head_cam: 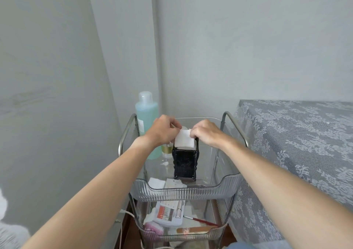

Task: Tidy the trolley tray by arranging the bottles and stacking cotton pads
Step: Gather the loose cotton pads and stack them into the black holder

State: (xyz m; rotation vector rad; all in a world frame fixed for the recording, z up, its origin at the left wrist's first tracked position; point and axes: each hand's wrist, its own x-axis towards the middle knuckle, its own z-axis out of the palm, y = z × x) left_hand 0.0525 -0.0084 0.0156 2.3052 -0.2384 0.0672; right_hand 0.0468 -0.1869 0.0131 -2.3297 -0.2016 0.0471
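Note:
Both hands meet over a black ornate holder [184,162] standing in the clear top tray [225,183] of the trolley. My left hand [164,130] and my right hand [206,132] pinch a stack of white square cotton pads [183,139] at its two upper corners, right above the holder's open top. A tall bottle of blue liquid [147,115] stands at the tray's back left. A small clear bottle with a gold band [166,150] stands beside it, partly hidden by my left wrist. One loose cotton pad [156,182] lies at the tray's front left.
A flat card-like item [174,184] lies at the tray's front beside the loose pad. The lower tray [191,235] holds a nail kit, a pink brush, a nail file and a red-handled brush. A lace-covered bed [298,143] adjoins the trolley's right side. Walls stand behind.

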